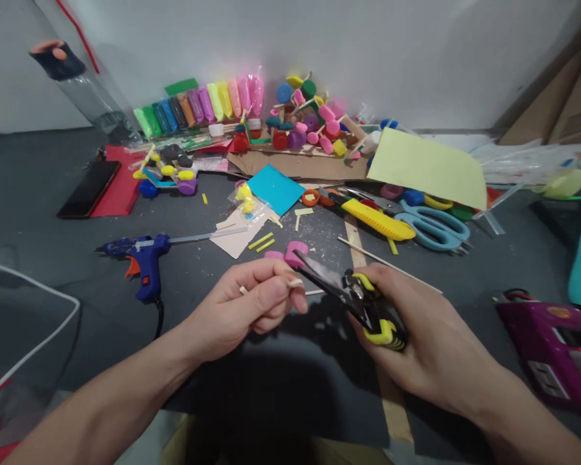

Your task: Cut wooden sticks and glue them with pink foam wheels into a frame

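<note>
My left hand (256, 297) pinches a short pale wooden stick (295, 283) between thumb and fingers; its other end (243, 290) sticks out at the back of the fist. In my right hand (416, 316) is a pair of snips (356, 297) with dark blades and yellow-black handles. The blade tips reach close to the left fingertips, just above the stick's end; whether they touch it I cannot tell. Pink round pieces (296, 252) lie behind the tips. A longer thin wooden stick (387, 263) rests on the table beyond my right hand.
A blue glue gun (148, 258) lies left, its cord running toward me. A yellow utility knife (377, 218) and blue-handled scissors (436, 223) sit back right. Toy cars (167, 173), clay packs (198, 103) and a bottle (87, 90) line the back. A purple device (552, 349) stands right.
</note>
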`<state>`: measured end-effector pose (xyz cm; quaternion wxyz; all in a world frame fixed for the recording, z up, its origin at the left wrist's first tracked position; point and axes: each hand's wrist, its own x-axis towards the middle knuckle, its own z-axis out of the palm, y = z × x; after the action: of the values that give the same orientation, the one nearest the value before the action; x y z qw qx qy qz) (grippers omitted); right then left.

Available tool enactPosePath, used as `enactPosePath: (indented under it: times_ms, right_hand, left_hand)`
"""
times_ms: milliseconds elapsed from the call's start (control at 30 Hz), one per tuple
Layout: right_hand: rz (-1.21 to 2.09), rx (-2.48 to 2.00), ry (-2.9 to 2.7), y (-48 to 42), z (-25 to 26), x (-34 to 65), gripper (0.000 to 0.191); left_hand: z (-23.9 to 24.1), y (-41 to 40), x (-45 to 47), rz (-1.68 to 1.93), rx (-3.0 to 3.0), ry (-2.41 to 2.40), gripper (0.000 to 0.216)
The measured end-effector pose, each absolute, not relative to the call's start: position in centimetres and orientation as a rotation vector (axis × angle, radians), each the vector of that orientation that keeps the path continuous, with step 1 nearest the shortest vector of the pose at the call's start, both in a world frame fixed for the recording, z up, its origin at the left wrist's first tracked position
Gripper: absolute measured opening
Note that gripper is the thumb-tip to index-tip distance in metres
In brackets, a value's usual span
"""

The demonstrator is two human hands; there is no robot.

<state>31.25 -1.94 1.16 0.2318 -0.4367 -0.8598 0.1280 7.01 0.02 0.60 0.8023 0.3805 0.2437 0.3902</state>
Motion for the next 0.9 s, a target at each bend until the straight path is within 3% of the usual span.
enactPosePath:
  times_ms: [533,900]
  right_hand:
    - [0.478,-1.187,-2.405,-2.01,1.47,31.15,0.026]
    - [0.241,-1.205,-2.415,-2.36,1.09,31.07,0.030]
  left_hand:
    - [0.35,0.04,6.69,0.857,0.970,0.612,0.020]
    - [0.49,-0.16,7.39,0.926,0.938,0.537,0.016]
